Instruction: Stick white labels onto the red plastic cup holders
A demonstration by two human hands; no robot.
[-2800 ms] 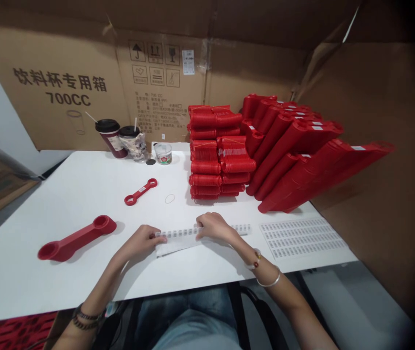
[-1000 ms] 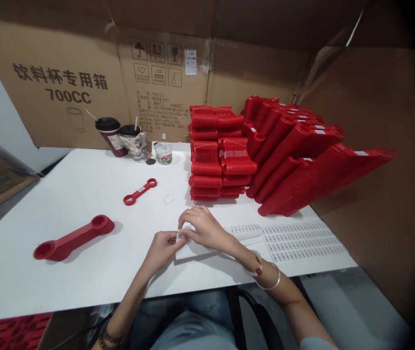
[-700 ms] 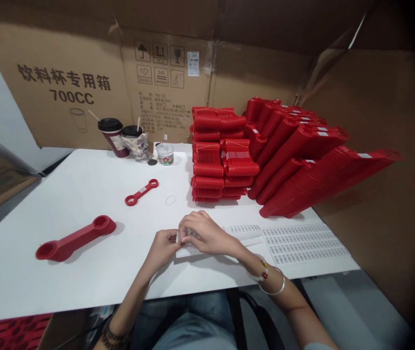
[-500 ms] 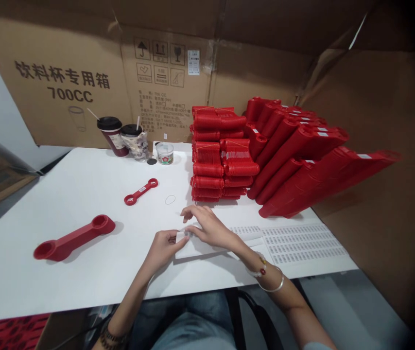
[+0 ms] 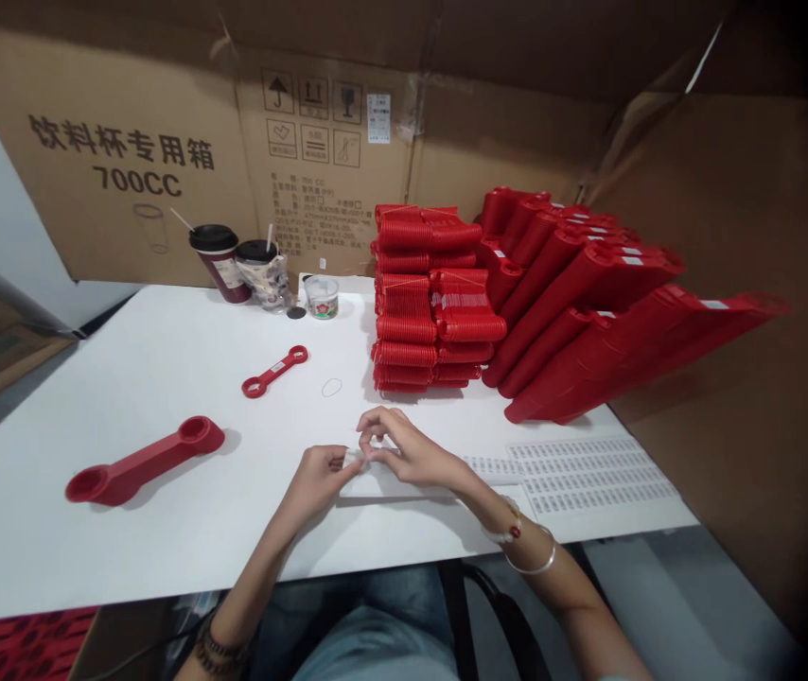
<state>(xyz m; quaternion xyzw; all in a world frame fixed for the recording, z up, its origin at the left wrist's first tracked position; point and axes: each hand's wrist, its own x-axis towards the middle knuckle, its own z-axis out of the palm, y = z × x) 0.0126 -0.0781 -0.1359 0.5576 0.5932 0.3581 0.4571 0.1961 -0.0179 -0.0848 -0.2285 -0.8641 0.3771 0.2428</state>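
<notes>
My left hand pinches the left end of a white sticker sheet near the table's front edge. Just beside it, my right hand has thumb and forefinger closed at the sheet's corner; a small pale piece, seemingly a label, shows at the fingertips, too small to be sure. Small printed labels run in rows along the sheet's right part. Under and beyond it lies another sheet of printed labels. Left of my hands rest a small red part with two ringed ends and a larger one.
Stacked red bundles stand beyond my hands, with long red pieces leaning at right. Two lidded cups and a clear tub are at the back. A thin loop lies mid-table. Cardboard walls the rear.
My right thumb and forefinger have come together and lifted slightly off the sheet. The held sheet has shifted a little; my left hand stays almost where it was.
</notes>
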